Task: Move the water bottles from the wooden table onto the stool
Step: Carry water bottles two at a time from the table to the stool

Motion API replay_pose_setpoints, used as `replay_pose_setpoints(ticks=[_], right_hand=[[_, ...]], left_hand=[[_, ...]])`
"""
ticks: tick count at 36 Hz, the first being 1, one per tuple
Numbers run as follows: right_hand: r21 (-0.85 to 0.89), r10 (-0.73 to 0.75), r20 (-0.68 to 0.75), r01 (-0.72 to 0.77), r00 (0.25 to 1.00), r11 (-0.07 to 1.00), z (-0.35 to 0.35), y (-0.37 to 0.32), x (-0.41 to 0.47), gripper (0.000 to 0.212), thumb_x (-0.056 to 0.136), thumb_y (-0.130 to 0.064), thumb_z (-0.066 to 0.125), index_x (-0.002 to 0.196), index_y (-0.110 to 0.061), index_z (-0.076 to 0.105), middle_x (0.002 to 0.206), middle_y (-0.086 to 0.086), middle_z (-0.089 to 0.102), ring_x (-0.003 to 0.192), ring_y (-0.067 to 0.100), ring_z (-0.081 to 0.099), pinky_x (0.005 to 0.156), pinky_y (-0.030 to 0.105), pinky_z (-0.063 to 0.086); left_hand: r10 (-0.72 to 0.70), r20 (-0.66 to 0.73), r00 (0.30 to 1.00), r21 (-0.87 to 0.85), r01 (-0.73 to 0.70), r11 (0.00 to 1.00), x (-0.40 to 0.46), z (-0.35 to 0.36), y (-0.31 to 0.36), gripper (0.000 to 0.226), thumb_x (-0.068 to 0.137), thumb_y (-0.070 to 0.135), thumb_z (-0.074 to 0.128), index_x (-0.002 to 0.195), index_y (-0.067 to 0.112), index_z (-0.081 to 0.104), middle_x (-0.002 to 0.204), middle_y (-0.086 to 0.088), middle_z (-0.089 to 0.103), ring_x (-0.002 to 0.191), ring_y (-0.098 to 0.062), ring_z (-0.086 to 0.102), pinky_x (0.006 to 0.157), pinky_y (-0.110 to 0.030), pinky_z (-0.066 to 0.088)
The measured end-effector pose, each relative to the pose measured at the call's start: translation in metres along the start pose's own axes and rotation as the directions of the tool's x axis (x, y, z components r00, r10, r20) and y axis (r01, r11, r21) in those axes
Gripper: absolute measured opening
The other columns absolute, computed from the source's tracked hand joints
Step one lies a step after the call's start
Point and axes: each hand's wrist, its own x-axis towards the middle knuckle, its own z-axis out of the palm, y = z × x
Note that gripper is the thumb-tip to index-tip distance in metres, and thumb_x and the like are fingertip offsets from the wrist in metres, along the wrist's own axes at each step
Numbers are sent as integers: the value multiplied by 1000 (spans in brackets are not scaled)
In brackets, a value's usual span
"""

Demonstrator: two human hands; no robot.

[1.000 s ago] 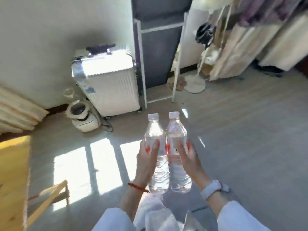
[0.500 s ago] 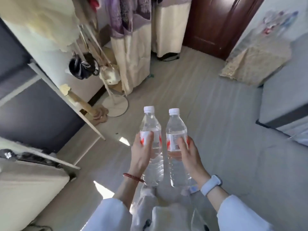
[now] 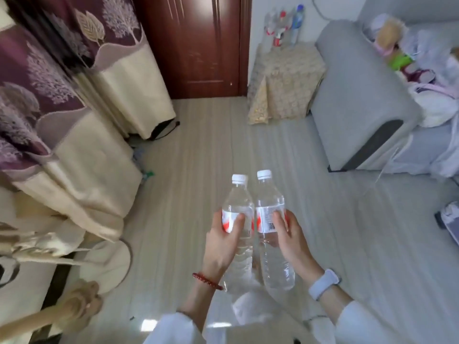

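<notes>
Water bottles (image 3: 253, 219) upright, touching, one gripped per hand (image 3: 293, 244)

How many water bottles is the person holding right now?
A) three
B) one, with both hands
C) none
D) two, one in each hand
D: the left hand grips one water bottle and the right hand grips a second water bottle, both upright with white caps, side by side above the floor.
</notes>
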Motion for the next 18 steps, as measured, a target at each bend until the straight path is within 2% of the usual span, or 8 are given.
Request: replay_pose_setpoints(ticks=[2,5,7,10,12,14,16,18], right_hand=[[-5,-1,-17,1,1000,1000,-9,-17,44,37,76,-68,40,93,-39,53,92,-7,66,85,3,63,73,24,50],[3,-14,-29,14,999,1000,-23,-42,99,28,83,-61,42,95,-38,52,92,-8,65,80,-2,63,61,12,47],[19,-4,-31,5,1000,1000,-32,-58,131,23,88,-53,43,100,-35,52,94,-7,66,77,-3,64,56,11,47],[33,17,-30,-16,999,999,-42,-78,182,27,89,-51,44,107,-32,51,95,-6,67,78,1,66,63,22,56],[45,44,-34,-43,998,998,-47,-89,218,29,89,-50,44,110,-30,51,98,-3,67,83,11,68,74,40,58],[50,53,-43,-51,998,997,-51,-98,257,30,90,-47,44,111,-27,50,99,2,66,86,20,67,79,49,55],[47,50,-49,-48,998,998,-56,-107,300,32,90,-47,44,112,-25,50,101,3,66,88,20,66,81,49,54],[21,40,-51,-39,998,999,-61,-116,343,36,90,-49,43,115,-25,49,101,0,65,87,15,66,79,42,56]], left_hand=[[24,21,999,16,-24,1000,43,16,24,45,66,71,48,90,33,51,69,17,67,66,-7,65,68,-40,56],[50,47,998,29,-52,998,99,36,59,56,67,72,50,106,31,50,85,11,70,78,-14,68,75,-45,56],[72,57,996,41,-75,996,133,48,79,61,68,71,50,114,30,47,89,10,70,80,-16,69,77,-45,56],[80,73,994,68,-85,994,184,65,105,58,69,70,49,114,33,45,85,14,70,77,-13,69,75,-43,56],[94,84,992,88,-101,991,220,77,119,55,70,68,49,112,33,45,83,20,68,75,-5,67,72,-33,56],[130,85,988,120,-140,983,255,90,134,53,70,67,47,111,34,46,82,32,63,71,6,63,63,-15,50],[140,86,986,119,-150,981,293,102,150,50,71,66,47,108,33,47,78,35,62,67,8,62,55,-8,45],[145,90,985,120,-155,981,335,115,164,49,72,65,47,106,31,47,75,34,62,66,8,61,53,-7,44]])
